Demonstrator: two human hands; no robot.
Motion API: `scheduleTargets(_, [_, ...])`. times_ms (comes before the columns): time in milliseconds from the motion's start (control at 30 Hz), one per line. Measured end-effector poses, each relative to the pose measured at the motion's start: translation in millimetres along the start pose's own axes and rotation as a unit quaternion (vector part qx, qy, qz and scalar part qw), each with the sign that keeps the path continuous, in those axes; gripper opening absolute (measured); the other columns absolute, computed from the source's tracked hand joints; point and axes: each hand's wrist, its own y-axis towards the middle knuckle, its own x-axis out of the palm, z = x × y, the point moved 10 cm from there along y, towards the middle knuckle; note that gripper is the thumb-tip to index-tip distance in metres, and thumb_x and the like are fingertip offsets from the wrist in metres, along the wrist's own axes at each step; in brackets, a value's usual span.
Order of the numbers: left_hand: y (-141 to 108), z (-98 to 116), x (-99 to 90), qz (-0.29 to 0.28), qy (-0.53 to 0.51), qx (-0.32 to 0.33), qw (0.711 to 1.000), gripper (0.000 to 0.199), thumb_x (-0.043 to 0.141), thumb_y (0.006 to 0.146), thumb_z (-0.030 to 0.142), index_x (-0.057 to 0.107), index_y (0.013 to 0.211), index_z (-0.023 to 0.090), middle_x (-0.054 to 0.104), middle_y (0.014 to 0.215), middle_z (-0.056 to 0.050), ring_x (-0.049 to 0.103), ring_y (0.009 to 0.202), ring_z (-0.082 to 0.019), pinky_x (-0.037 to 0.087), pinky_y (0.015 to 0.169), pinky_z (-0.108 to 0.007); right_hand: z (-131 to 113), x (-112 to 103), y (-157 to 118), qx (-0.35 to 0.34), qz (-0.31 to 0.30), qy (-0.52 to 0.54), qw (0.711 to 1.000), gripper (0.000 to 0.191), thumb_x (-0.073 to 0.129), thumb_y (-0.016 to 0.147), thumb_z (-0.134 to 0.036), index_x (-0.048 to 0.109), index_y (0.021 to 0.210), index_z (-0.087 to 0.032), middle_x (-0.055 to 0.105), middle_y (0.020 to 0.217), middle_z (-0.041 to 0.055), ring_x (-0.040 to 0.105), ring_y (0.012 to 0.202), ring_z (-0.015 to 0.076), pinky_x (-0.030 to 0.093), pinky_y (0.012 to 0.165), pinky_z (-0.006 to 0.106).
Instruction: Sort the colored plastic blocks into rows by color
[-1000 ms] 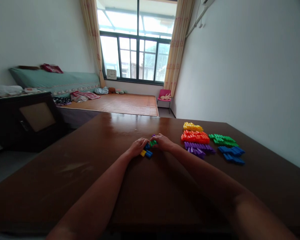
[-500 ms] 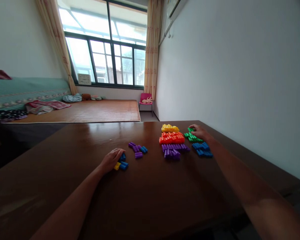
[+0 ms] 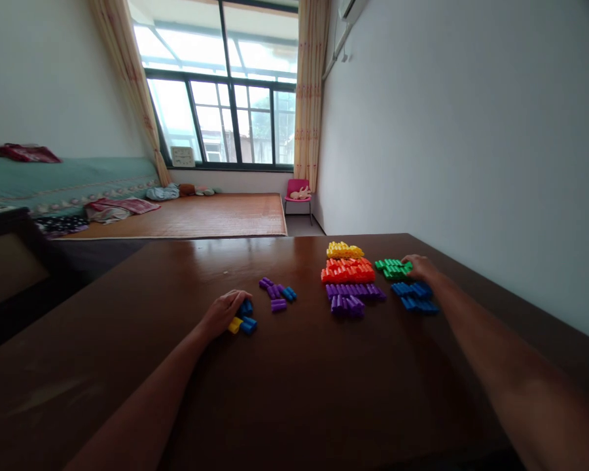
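Observation:
On the brown table (image 3: 294,379), my left hand (image 3: 226,310) rests with bent fingers pressed together over a blue plastic block (image 3: 246,307). Its fingertips are partly hidden. Beside it lie another blue block (image 3: 249,325) and a yellow block (image 3: 234,325). My right hand (image 3: 421,265) reaches to the right end of the green blocks (image 3: 391,267), its fingers closed around a green block (image 3: 409,267). Nearer me, below that hand, are stacked blue blocks (image 3: 415,296).
Rows of yellow blocks (image 3: 344,250), orange blocks (image 3: 347,270) and purple blocks (image 3: 351,293) stand left of the green ones. Loose purple blocks (image 3: 273,291) and a small blue block (image 3: 289,294) lie mid-table. A wall (image 3: 461,131) runs along the right.
My right hand has moved from the far left part of the green blocks to their right end, closer to me. My left hand keeps its place. The view has turned slightly left.

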Motion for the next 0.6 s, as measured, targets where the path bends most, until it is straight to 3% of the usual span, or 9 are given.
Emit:
scheduleTargets(67, [-0.3, 0.0, 1.8, -0.002, 0.0, -0.001, 1.0, 0.053, 0.03, 0.093, 0.054, 0.07, 0.097, 0.02, 0.071, 0.095, -0.005, 0.065, 0.09, -0.02, 0.05, 0.086, -0.03, -20.6, 10.1, 2.8, -0.03, -0.028, 0.004, 0.999, 0.026, 0.057, 0.091, -0.032, 0.061, 0.114, -0.021, 0.059, 0.12, 0.0092, 0.059, 0.103, 0.019, 0.05, 0.088, 0.037])
scheduleTargets(133, [-0.2, -0.1, 3.1, -0.001, 0.003, 0.003, 1.0, 0.053, 0.029, 0.093, 0.053, 0.07, 0.096, 0.02, 0.07, 0.095, -0.005, 0.064, 0.09, -0.02, 0.049, 0.086, -0.03, -58.0, 24.4, -1.1, -0.078, -0.067, 0.012, 0.995, 0.017, 0.06, 0.086, -0.021, 0.067, 0.102, -0.019, 0.065, 0.108, 0.0092, 0.06, 0.099, 0.0189, 0.048, 0.09, 0.034])
scheduleTargets(200, [-0.2, 0.3, 3.7, 0.004, 0.007, 0.01, 1.0, 0.053, 0.028, 0.094, 0.051, 0.07, 0.095, 0.019, 0.07, 0.095, -0.006, 0.064, 0.09, -0.019, 0.049, 0.086, -0.03, -116.4, 41.2, -19.3, -0.161, -0.112, 0.045, 0.98, 0.017, 0.059, 0.082, -0.014, 0.07, 0.094, -0.018, 0.069, 0.097, 0.0076, 0.063, 0.092, 0.0187, 0.047, 0.089, 0.031])
scheduleTargets(300, [-0.7, 2.2, 4.2, 0.006, 0.009, 0.019, 1.0, 0.053, 0.027, 0.094, 0.05, 0.07, 0.095, 0.019, 0.069, 0.094, -0.006, 0.064, 0.089, -0.019, 0.048, 0.086, -0.029, -220.7, 70.7, -77.6, -0.311, -0.204, 0.127, 0.919, 0.02, 0.054, 0.085, -0.019, 0.069, 0.099, -0.02, 0.07, 0.098, 0.0048, 0.064, 0.087, 0.0172, 0.048, 0.083, 0.029])
scheduleTargets(367, [-1.5, 3.8, 3.6, 0.005, 0.007, 0.02, 1.0, 0.052, 0.028, 0.094, 0.049, 0.07, 0.096, 0.019, 0.07, 0.095, -0.006, 0.064, 0.09, -0.019, 0.048, 0.086, -0.029, -270.2, 95.7, -115.8, -0.351, -0.251, 0.127, 0.893, 0.02, 0.053, 0.087, -0.019, 0.069, 0.099, -0.021, 0.071, 0.098, 0.0056, 0.064, 0.089, 0.0179, 0.047, 0.082, 0.028])
scheduleTargets(467, [-2.8, 6.8, 2.4, 0.0, 0.005, 0.02, 1.0, 0.052, 0.029, 0.093, 0.05, 0.07, 0.096, 0.019, 0.07, 0.095, -0.006, 0.064, 0.089, -0.02, 0.048, 0.086, -0.03, -302.3, 138.6, -147.2, -0.337, -0.296, 0.063, 0.891, 0.02, 0.059, 0.086, -0.026, 0.067, 0.102, -0.019, 0.07, 0.1, 0.0081, 0.064, 0.095, 0.0199, 0.046, 0.082, 0.028])
scheduleTargets(600, [-3.9, 9.2, 1.7, -0.007, 0.001, 0.022, 1.0, 0.052, 0.028, 0.093, 0.05, 0.07, 0.096, 0.019, 0.07, 0.097, -0.006, 0.064, 0.091, -0.02, 0.047, 0.088, -0.03, -297.3, 170.3, -148.7, -0.271, -0.32, 0.021, 0.908, 0.029, 0.066, 0.08, -0.035, 0.065, 0.104, -0.019, 0.067, 0.104, 0.0088, 0.063, 0.096, 0.0191, 0.045, 0.08, 0.026])
